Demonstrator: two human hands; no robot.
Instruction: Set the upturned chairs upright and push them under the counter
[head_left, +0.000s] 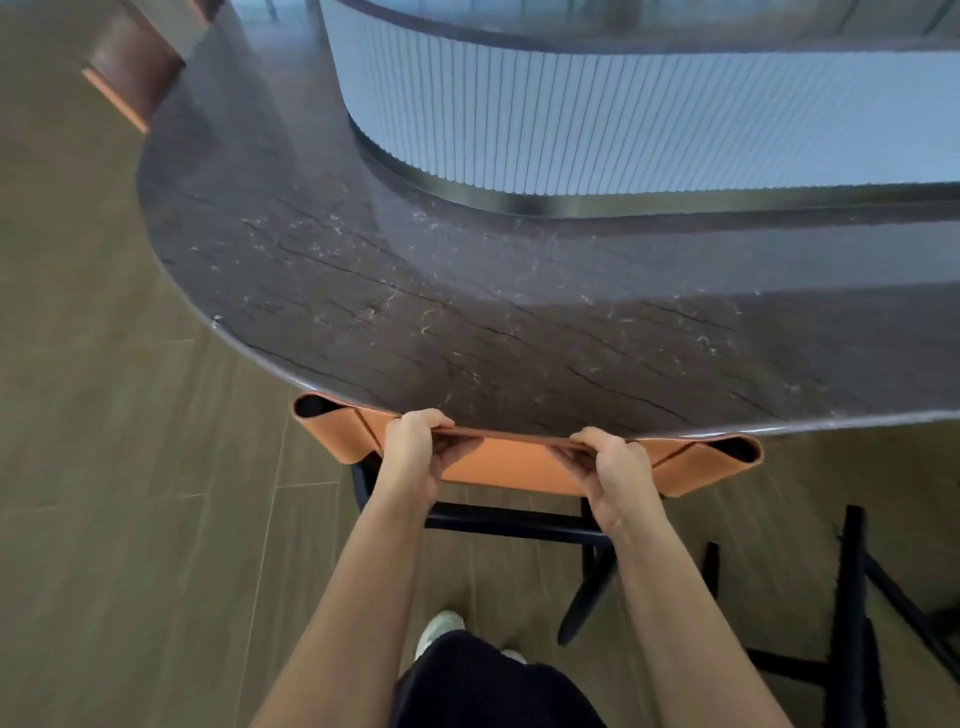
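Head view, near to far. A white shoe (439, 626) on the wood floor (104, 467). At lower right, a black frame (852, 597), possibly a second chair's legs; blur prevents certainty. Left hand (413, 457) and right hand (615, 475) grip the top edge of the orange chair (519, 465) back, fingers (421, 418) curled over it and pressed together. The chair stands upright at the tabletop's (415, 291) near edge, seat hidden beneath. Beyond, a fluted white panel (571, 119) rises from the tabletop's far side.
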